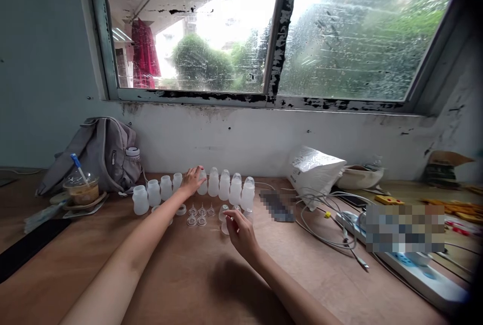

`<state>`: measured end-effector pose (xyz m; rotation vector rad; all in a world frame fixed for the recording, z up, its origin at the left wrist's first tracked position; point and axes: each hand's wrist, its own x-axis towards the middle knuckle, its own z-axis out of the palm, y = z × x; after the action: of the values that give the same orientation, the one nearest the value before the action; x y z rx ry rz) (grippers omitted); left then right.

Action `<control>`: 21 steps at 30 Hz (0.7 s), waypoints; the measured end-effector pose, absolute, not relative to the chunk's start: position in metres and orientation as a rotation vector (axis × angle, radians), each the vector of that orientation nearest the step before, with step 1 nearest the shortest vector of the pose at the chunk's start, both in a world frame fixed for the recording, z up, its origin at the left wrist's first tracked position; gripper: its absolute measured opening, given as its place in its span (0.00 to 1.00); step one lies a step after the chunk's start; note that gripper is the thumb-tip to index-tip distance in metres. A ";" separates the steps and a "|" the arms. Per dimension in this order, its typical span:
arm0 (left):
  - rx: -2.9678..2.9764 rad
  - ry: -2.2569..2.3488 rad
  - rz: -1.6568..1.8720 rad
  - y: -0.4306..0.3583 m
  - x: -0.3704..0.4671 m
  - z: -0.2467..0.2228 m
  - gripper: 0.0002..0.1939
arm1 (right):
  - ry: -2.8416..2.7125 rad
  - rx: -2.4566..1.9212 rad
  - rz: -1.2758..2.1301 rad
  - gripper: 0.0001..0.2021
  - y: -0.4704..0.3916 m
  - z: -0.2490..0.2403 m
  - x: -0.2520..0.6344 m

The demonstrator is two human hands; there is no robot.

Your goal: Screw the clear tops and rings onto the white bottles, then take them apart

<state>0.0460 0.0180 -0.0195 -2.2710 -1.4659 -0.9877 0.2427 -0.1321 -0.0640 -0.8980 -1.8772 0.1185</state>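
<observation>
My left hand (192, 181) reaches to the back of the table, its fingers round the upper part of a frosted baby bottle (203, 185) with a clear cap. That bottle stands at the left end of a row of capped bottles (224, 186). Left of my wrist are several uncapped bottles (141, 200). My right hand (242, 233) hovers with curled fingers, thumb and forefinger apart, beside a clear dome cap (224, 213); other caps are partly hidden behind it. Between my hands lie several clear nipples (201, 220) and a collar ring (181, 210). My left forearm partly covers more rings.
A grey backpack (107, 151) and an iced drink cup (82, 189) stand at the left. To the right are a phone-like dark object (278, 207), a silver-white bag (313, 171), tangled cables (320, 237) and a power strip (433, 279). A wall and window rise behind the table.
</observation>
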 end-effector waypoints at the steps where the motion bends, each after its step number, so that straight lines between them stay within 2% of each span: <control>1: -2.268 -1.457 -1.019 0.012 0.046 -0.019 0.14 | -1.870 -0.899 0.116 0.10 -0.132 -0.064 0.243; 6: -2.155 -1.394 -1.279 -0.046 0.042 -0.008 0.16 | -1.833 -0.901 0.117 0.10 -0.134 -0.061 0.245; 8: -2.080 -1.242 -1.604 -0.080 0.038 -0.007 0.18 | -1.820 -0.902 0.112 0.09 -0.135 -0.060 0.245; 10: -2.080 -1.094 -1.747 -0.114 0.034 -0.010 0.18 | -1.816 -0.908 0.111 0.09 -0.137 -0.058 0.245; 14: -2.324 -0.912 -1.681 -0.158 0.035 -0.027 0.18 | -1.837 -0.909 0.133 0.09 -0.144 -0.055 0.241; 18: -2.584 -0.881 -1.535 -0.167 0.043 -0.047 0.20 | -1.893 -0.861 0.196 0.09 -0.157 -0.051 0.237; 21: -2.690 -0.962 -1.517 -0.166 0.048 -0.056 0.23 | -1.944 -0.829 0.260 0.13 -0.167 -0.047 0.234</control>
<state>0.0483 -0.1659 -0.0563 -2.6900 -0.9619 -1.5173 0.2339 -0.1670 -0.0474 -0.8294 -1.9441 0.2600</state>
